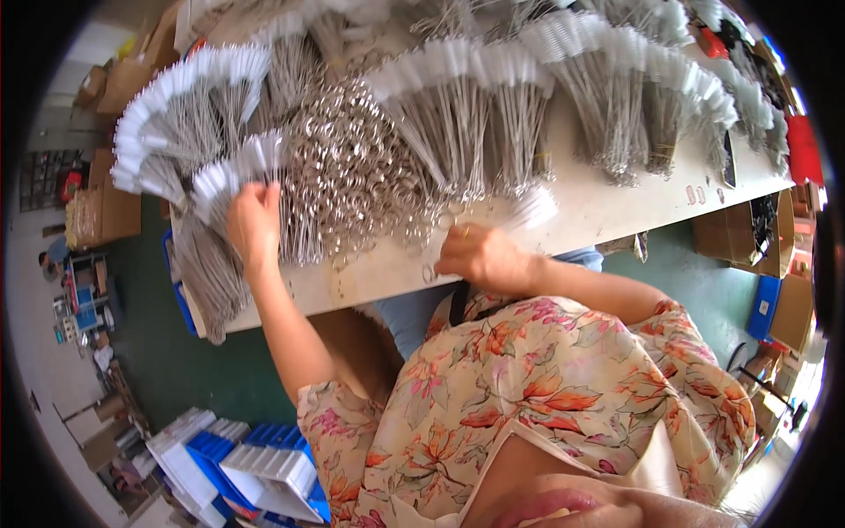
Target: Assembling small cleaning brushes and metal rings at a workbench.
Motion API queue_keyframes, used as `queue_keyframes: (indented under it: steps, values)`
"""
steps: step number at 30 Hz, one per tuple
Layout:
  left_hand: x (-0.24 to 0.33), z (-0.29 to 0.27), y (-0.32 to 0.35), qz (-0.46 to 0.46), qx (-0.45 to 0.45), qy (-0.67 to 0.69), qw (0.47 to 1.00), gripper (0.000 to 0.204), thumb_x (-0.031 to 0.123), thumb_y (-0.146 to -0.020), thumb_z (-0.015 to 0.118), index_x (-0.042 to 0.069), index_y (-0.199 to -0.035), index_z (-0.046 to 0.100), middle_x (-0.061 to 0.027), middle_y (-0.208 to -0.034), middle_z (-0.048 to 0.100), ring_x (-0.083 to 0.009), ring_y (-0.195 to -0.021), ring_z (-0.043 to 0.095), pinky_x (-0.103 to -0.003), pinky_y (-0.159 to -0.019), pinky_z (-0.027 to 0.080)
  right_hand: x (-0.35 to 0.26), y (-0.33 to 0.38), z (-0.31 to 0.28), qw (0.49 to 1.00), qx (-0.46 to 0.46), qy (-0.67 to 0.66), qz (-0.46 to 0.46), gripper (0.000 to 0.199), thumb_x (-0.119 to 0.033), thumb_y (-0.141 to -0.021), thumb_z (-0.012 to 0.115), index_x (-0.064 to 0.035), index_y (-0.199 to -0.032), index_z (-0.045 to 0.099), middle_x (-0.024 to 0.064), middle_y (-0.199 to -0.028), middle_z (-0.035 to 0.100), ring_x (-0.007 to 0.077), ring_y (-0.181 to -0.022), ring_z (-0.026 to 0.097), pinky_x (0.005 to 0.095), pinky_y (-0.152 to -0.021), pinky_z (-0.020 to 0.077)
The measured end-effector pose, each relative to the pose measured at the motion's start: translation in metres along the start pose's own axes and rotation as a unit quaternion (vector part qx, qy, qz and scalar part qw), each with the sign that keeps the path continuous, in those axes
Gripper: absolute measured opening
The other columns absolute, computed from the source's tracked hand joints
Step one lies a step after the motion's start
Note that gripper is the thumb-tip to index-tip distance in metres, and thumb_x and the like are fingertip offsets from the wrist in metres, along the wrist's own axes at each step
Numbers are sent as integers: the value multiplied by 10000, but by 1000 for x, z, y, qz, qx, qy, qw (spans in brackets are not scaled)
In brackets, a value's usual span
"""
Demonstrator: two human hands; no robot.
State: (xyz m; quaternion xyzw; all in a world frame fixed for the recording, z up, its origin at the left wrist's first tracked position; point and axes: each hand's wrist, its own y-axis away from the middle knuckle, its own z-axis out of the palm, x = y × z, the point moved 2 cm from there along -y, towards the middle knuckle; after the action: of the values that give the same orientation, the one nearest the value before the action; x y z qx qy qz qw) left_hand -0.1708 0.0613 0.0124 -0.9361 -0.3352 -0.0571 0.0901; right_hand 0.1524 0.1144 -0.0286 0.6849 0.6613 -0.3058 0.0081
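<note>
My left hand (pixel 253 224) is closed, its fingertips pinched at the white heads of a bundle of thin wire-handled brushes (pixel 216 185). What lies between those fingertips is hidden. Near the table's front edge, my right hand (pixel 488 260) has its fingers curled, with a small metal ring (pixel 429 273) at the fingertips. Between the hands lies a big heap of shiny metal rings (pixel 352 167). Just beyond my right hand, a few loose white brush heads (pixel 532 209) rest on the table.
More bundles of white-headed brushes (pixel 449 114) cover the far side of the pale table (pixel 616 207). A dark flat object (pixel 729 160) lies at the right. Cardboard boxes (pixel 748 233) stand beyond the right edge. Blue and white bins (pixel 255 462) sit on the green floor at lower left.
</note>
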Motion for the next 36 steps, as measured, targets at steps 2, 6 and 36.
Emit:
queue_keyframes:
  steps: [2,6,36]
  values:
    - [-1,8,2,-5,-16,-21,1000,241,291,-839,573,52,-827,603,-124,-771,628,-321,-745,596,-397,-676,452,-2,10,10,1000,-4,1,-25,186,-102,-649,582,-98,-834,602,26,-767,538,188,-815,536,302,-715,465]
    - [3,4,1,-19,-16,17,1000,191,262,-837,568,74,-824,598,-138,-783,622,-335,-754,592,-415,-654,454,8,7,-17,990,114,-72,-45,252,-58,-633,619,-86,-884,620,46,-821,578,203,-825,567,317,-687,502]
    - [-236,6,21,-14,101,55,993,169,117,-805,572,-50,-806,593,-142,-713,621,-210,-606,537,-320,-627,444,137,100,-236,782,444,86,429,147,-176,-791,613,-66,-884,642,-20,-583,468,69,-552,414,236,-510,366]
